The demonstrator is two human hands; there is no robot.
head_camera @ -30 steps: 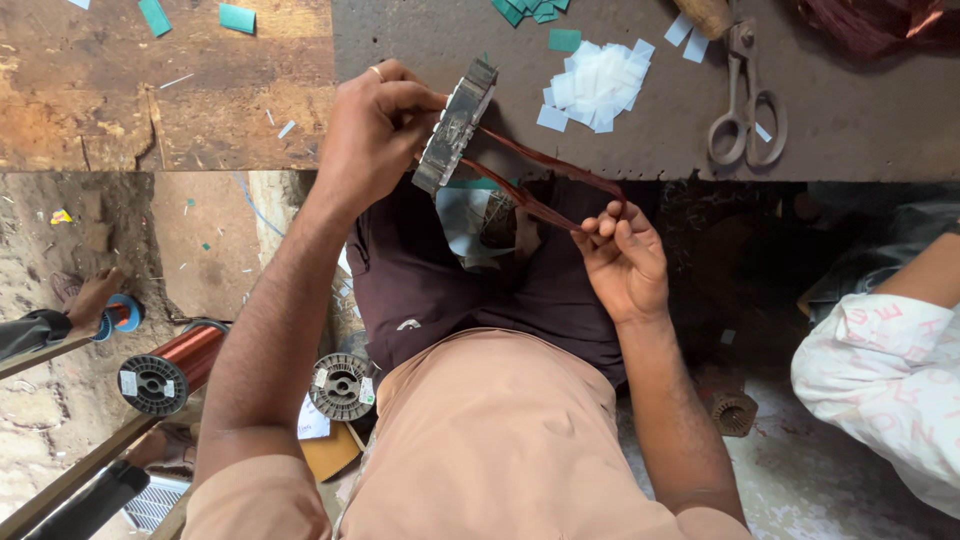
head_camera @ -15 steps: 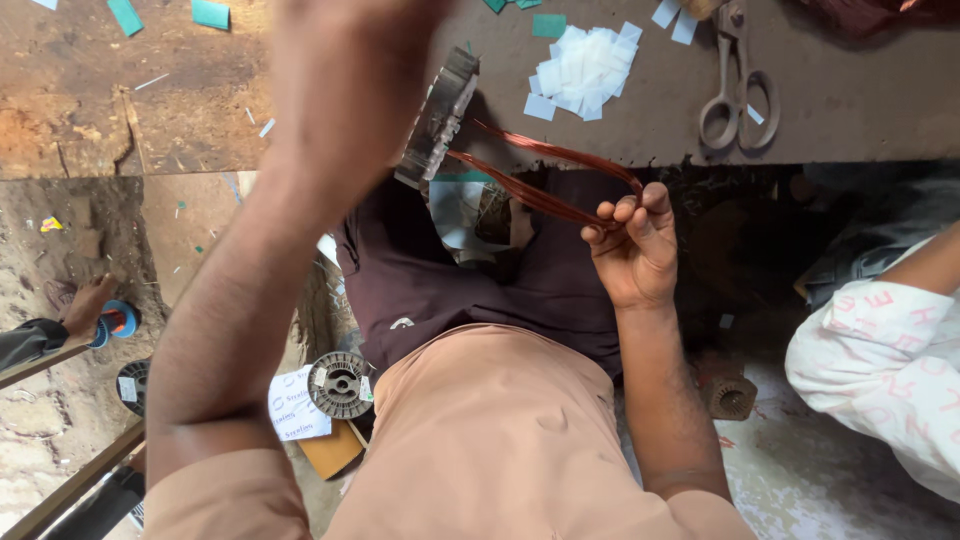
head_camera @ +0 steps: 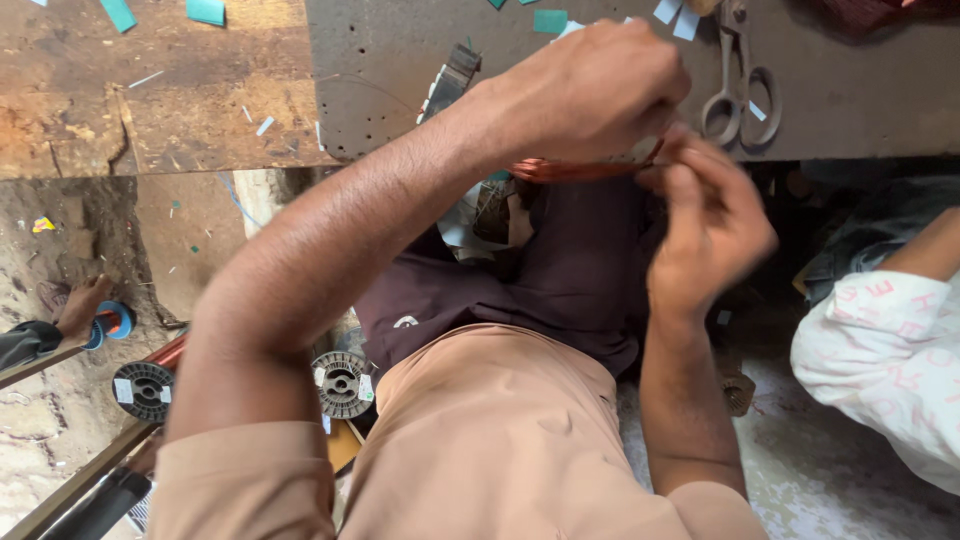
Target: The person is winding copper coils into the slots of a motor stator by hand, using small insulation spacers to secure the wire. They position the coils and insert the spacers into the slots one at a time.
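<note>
Views: one, head-worn.
Position: above the person's lap, close over both forearms.
Direction: straight down; bench along the top edge, floor at the bottom.
Nearness: left hand and right hand fill the upper middle; knees large in the lower frame.
Edges: a neighbour's sleeve at right, spools at lower left.
Shared ground: none, no second view.

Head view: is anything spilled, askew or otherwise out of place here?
Small teal and pale paper scraps lie scattered loose across the wooden bench, like offcuts left where they fell. The scissors lie flat on the grey slab. The left hand and right hand meet over a copper wire coil, mostly hidden. Nothing else stands out.
</note>
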